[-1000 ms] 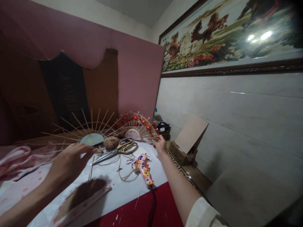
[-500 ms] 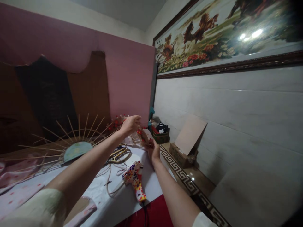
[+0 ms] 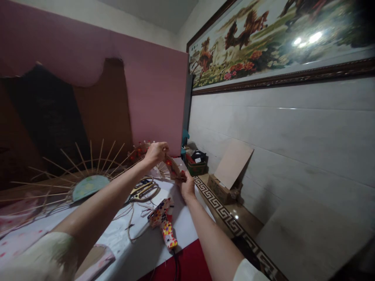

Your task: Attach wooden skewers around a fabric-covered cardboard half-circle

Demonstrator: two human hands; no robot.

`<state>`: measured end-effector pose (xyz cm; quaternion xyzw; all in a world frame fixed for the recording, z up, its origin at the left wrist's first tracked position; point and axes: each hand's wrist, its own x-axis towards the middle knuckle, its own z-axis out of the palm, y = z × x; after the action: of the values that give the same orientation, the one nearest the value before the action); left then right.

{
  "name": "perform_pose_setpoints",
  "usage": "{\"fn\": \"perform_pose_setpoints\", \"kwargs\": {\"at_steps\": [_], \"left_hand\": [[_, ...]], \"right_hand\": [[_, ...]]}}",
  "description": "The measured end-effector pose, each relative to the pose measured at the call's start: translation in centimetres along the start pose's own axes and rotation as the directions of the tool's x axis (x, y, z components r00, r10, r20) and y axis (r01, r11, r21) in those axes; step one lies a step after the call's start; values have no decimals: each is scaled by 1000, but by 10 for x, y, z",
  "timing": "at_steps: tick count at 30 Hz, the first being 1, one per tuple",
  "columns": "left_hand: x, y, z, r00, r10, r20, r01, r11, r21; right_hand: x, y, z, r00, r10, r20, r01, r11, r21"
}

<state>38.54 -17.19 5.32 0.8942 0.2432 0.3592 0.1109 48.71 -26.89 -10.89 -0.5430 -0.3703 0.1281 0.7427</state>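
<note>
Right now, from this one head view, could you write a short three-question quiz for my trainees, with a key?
1. True or false: the flower-patterned glue gun lies on the white sheet, held by neither hand.

2. Fill the gap: the ____ with gold-coloured handles lie partly hidden behind the left forearm.

3. Which hand has its grip low on the red-flowered arch?
A. the left
B. the right
C. neither

Key
1. True.
2. Scissors.
3. B, the right hand.
</note>
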Motion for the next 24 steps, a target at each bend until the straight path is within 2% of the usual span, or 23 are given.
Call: {"fn": "perform_pose_setpoints", "kwargs": {"at_steps": [10, 24], "left_hand": [[0, 1, 3, 1000, -19, -7, 19, 1000, 3], [5, 8, 0, 1000, 12, 23, -14, 997, 81]], "right_hand": [[-2, -9, -2, 1000, 11, -10, -11, 999, 34], [-1, -5, 0, 1000, 17, -7, -16, 998, 62]]}}
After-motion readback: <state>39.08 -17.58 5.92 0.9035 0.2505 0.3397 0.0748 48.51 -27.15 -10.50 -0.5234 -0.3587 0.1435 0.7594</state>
